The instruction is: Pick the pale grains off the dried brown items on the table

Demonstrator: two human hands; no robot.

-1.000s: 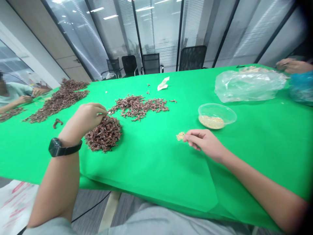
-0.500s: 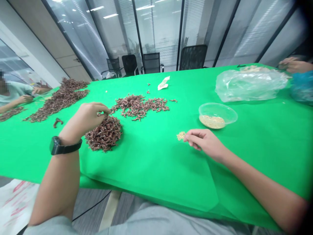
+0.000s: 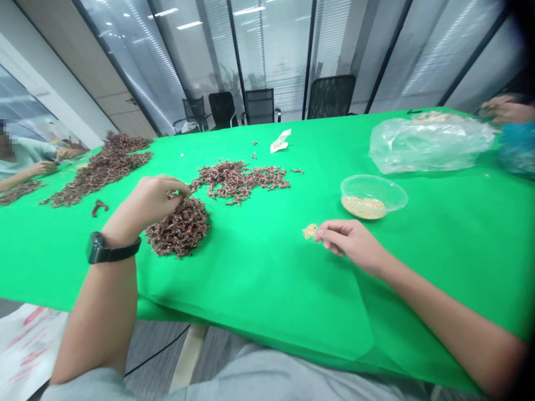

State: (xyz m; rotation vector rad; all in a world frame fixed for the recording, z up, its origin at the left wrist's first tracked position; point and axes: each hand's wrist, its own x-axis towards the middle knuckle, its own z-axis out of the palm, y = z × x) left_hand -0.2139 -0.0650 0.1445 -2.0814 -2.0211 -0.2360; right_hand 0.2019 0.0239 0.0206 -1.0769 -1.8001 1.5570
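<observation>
Touching brown heap point(image 3: 179, 229) with pinched left hand point(image 3: 154, 201), any grip unclear; right hand point(image 3: 349, 240) loosely curled beside small grain pile point(image 3: 310, 231).

Green-covered counter point(image 3: 254, 295) w/ a dense heap of dried reddish-brown curled bits point(image 3: 178, 228) front-centre, a looser spread of the same point(image 3: 240, 181) just behind it & a long strip point(image 3: 98, 172) off to the left, one stray curled bit point(image 3: 99, 208) just in front of that strip. Small pile of tan grains point(image 3: 310, 231) lies near a clear plastic bowl point(image 3: 373, 184) holding more grains point(image 3: 363, 208). Further back: crumpled white paper scrap point(image 3: 280, 140), plus a clear plastic bag point(image 3: 430, 146) by the far edge.
</observation>
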